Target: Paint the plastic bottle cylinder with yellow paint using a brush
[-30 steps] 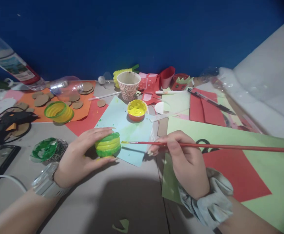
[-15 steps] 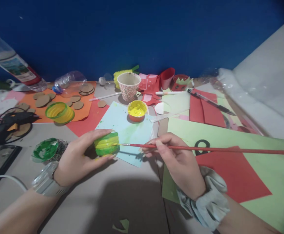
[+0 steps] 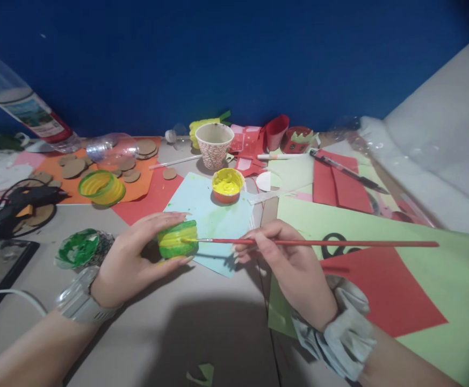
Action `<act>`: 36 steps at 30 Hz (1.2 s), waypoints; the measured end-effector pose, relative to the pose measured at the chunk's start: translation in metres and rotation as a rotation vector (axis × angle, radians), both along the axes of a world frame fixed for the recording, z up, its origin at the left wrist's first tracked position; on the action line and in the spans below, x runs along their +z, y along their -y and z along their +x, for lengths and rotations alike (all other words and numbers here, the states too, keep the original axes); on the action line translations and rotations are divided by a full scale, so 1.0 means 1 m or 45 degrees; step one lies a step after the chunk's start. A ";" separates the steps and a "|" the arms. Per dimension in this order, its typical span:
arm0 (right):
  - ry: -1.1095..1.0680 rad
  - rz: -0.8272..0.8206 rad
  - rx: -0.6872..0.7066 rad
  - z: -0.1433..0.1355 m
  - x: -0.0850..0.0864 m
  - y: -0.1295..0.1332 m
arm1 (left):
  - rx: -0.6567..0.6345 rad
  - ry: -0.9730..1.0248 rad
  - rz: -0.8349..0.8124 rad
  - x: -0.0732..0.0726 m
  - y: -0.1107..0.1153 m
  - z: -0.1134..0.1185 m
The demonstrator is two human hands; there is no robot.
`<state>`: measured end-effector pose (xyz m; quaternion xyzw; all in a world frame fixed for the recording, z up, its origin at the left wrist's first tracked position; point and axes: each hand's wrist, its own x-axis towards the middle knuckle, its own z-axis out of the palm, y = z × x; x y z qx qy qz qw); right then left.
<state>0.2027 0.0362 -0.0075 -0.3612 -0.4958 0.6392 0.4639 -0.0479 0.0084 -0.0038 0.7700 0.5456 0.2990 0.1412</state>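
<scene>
My left hand (image 3: 133,258) grips a small ridged piece (image 3: 177,241) painted in green and yellow bands, thumb below and fingers above. Between the fingertips of my right hand (image 3: 284,263) is a long red paintbrush (image 3: 359,244), held nearly level. Its yellow-coated tip touches the painted face of the piece. Just beyond, a small cup of yellow paint (image 3: 226,185) stands on a light blue sheet (image 3: 214,215). A cup of green paint (image 3: 81,249) lies to the left of my left hand. Farther back is a yellow-green ring (image 3: 102,187).
A patterned paper cup (image 3: 214,146) stands at the back. Cardboard discs (image 3: 73,167) and a clear bottle (image 3: 113,149) lie on orange paper. Black scissors (image 3: 333,245), partly covered by red paper (image 3: 387,290), are on the right. A black tablet (image 3: 6,274) lies at the left.
The brush tip has moved left across the painted piece, and the brush handle now lies more level. Both hands keep their hold. The clear bottle at the back left appears rolled or shifted slightly.
</scene>
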 end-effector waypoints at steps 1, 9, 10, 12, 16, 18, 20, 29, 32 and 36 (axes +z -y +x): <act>0.014 -0.006 0.009 0.000 0.000 0.000 | 0.007 0.001 -0.003 0.000 0.000 0.000; 0.095 -0.054 -0.035 -0.001 0.000 -0.003 | 0.034 0.003 -0.014 0.001 -0.001 0.000; 0.103 -0.059 -0.041 -0.001 0.000 -0.003 | 0.036 0.001 -0.012 0.002 -0.001 0.000; 0.120 -0.066 -0.051 0.000 0.000 -0.004 | 0.044 -0.005 -0.005 0.003 -0.001 0.001; 0.086 -0.092 -0.095 0.001 -0.001 -0.005 | 0.069 -0.011 -0.009 0.004 0.001 0.002; 0.032 -0.098 -0.106 0.001 -0.001 -0.004 | 0.087 -0.007 -0.019 0.003 0.002 0.002; -0.003 -0.089 -0.076 0.000 0.000 -0.003 | 0.090 0.008 -0.027 0.002 0.002 0.002; 0.102 -0.055 -0.051 -0.002 -0.002 -0.002 | 0.110 0.075 -0.062 0.001 0.002 0.001; 0.136 -0.048 -0.055 -0.001 -0.003 -0.002 | 0.129 0.102 -0.087 0.001 0.003 0.001; 0.140 -0.007 -0.121 0.001 0.001 -0.002 | 0.117 0.184 -0.113 -0.002 0.004 0.000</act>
